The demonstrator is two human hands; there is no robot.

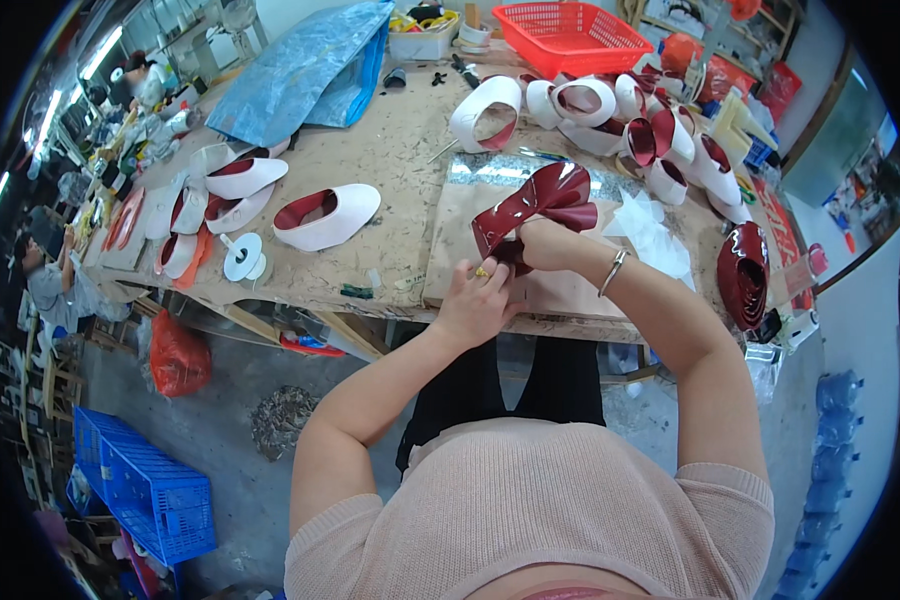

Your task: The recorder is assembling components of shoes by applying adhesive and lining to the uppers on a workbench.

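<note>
A glossy dark red shoe upper (530,200) is held at the front of the worktable, above a pale board (455,225). My left hand (472,305) has its fingers bent against the upper's lower edge, and a yellow ring shows on one finger. From the other side, my right hand (547,245) grips the upper, its fingertips partly hidden by the red material. White shoe uppers with red linings lie about: a single white upper (345,222) to the left, and a heap of several white uppers (660,150) at the back right.
White translucent pieces (650,230) lie right of the board, near a stack of dark red pieces (743,275). A blue sheet (300,65), a red basket (570,35) and a white spool (243,258) are on the table. Blue crates (150,485) stand on the floor; another person (50,280) sits far left.
</note>
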